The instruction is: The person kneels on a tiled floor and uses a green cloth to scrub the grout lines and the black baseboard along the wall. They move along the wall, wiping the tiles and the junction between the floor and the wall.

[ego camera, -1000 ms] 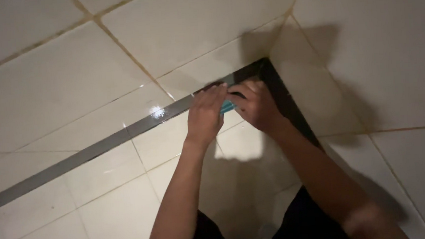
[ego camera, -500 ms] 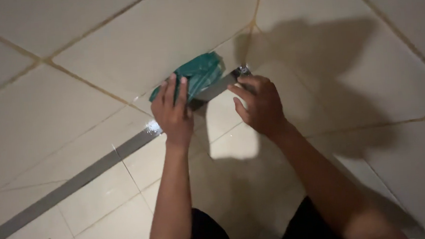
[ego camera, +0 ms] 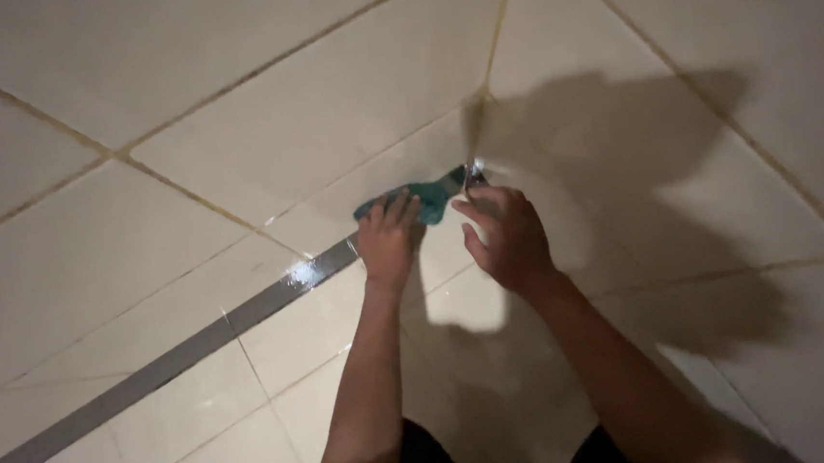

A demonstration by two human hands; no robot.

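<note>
My left hand [ego camera: 386, 238] lies flat with its fingers pressed on a teal cloth [ego camera: 426, 200], which sits on the long grey metal strip [ego camera: 179, 359] set into the cream tiles. My right hand [ego camera: 502, 235] is just right of the cloth, fingers curled at the strip's far end in the corner [ego camera: 474, 174]; whether it grips anything there is unclear. Both forearms reach up from the bottom of the view.
Large cream tiles [ego camera: 324, 83] with brownish grout lines fill the view. The grey strip runs diagonally from the lower left to the corner. A dark shadow [ego camera: 640, 177] of my arms and body falls on the tiles to the right.
The view has shifted, so the hands and cloth now sit nearer the corner. The cloth, hidden under my hands a second ago, shows beyond my left fingers, less spread than half a second ago.
</note>
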